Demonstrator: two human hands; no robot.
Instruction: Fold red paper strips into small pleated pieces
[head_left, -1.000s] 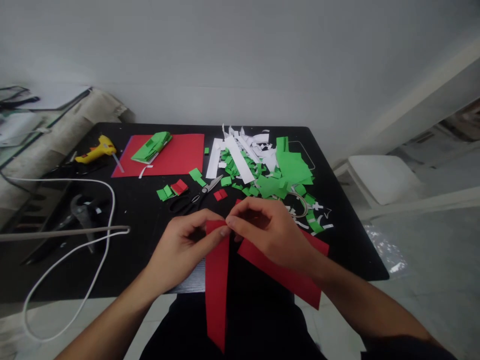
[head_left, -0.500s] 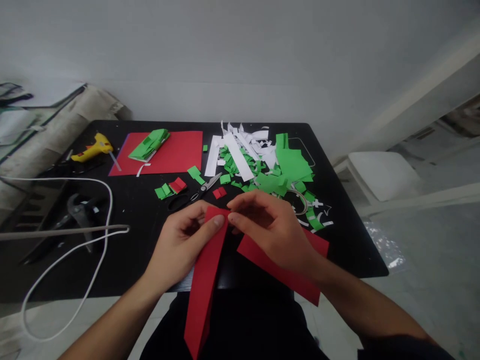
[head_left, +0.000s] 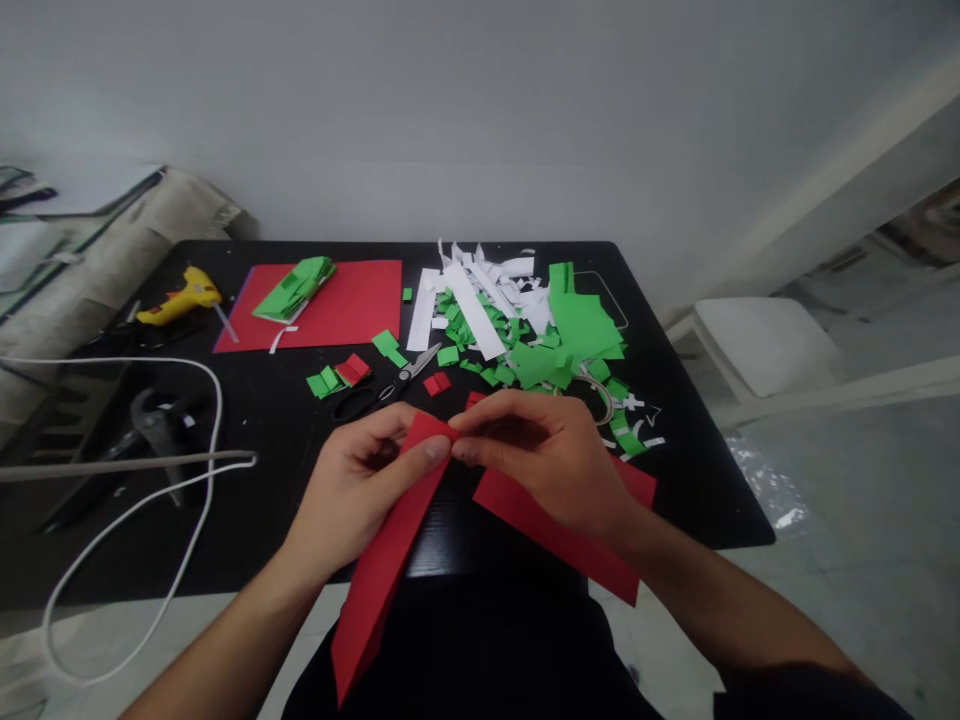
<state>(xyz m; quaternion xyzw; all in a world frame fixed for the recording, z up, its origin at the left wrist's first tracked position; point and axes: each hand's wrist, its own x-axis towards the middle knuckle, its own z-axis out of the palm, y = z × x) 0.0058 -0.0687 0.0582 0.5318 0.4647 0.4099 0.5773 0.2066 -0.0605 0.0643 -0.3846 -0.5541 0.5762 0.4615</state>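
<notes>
Both left hand (head_left: 367,475) and right hand (head_left: 544,455) pinch red paper (head_left: 388,562) — any lettering on the glue gun (head_left: 193,292) looks blurred.

The long folded paper strip (head_left: 386,575) is solid red, and so is the smaller sheet (head_left: 559,535) to its right. The table (head_left: 285,540) is black. At its back left, a broad sheet (head_left: 367,300), red with a violet left edge, carries a bright green folded bundle (head_left: 296,290). The glue gun (head_left: 180,297) is yellow. The scissors (head_left: 356,403) have black handles and silver-grey blades. Cut strips (head_left: 476,310) in white lie by plain green scraps (head_left: 589,325). The looped cable (head_left: 219,420) is white, the wall (head_left: 480,110) pale grey, the stool seat (head_left: 761,345) whitish, and the trousers (head_left: 487,650) black.
</notes>
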